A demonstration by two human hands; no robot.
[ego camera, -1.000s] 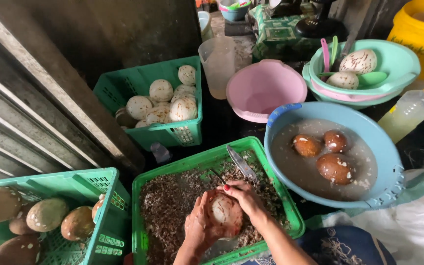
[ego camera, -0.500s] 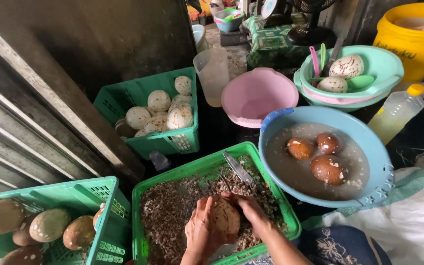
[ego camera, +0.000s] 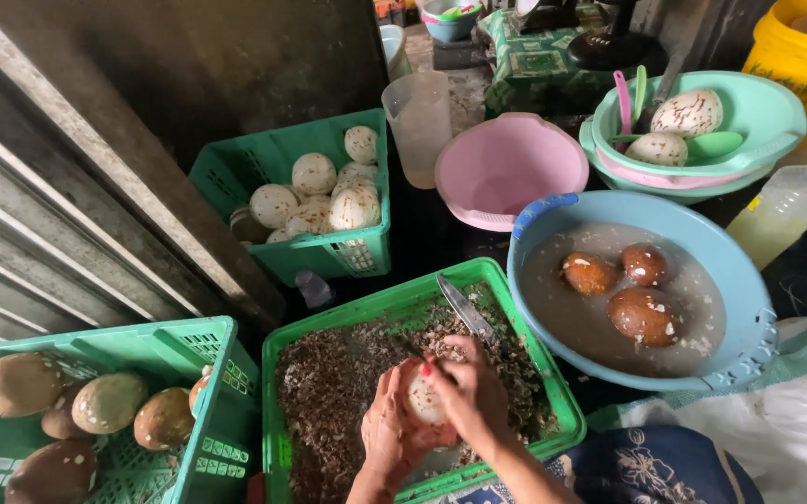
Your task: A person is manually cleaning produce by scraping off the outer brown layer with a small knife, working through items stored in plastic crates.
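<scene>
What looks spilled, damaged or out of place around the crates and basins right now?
Nothing looks spilled or damaged. The husk scraps stay inside the middle crate, where both hands, left hand and right hand, hold an egg. A knife lies tilted against that crate's far rim. The blue basin holds cloudy water without overflow.

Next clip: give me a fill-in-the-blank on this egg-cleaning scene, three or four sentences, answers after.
1. Both hands, the left hand and the right hand, hold one egg over a green crate littered with ____.
2. The blue basin of murky water holds ____ brown eggs.
3. A knife lies on the ____ crate's far rim.
4. The empty bowl behind the basin is ____.

Missing words: husks; three; green; pink
</scene>
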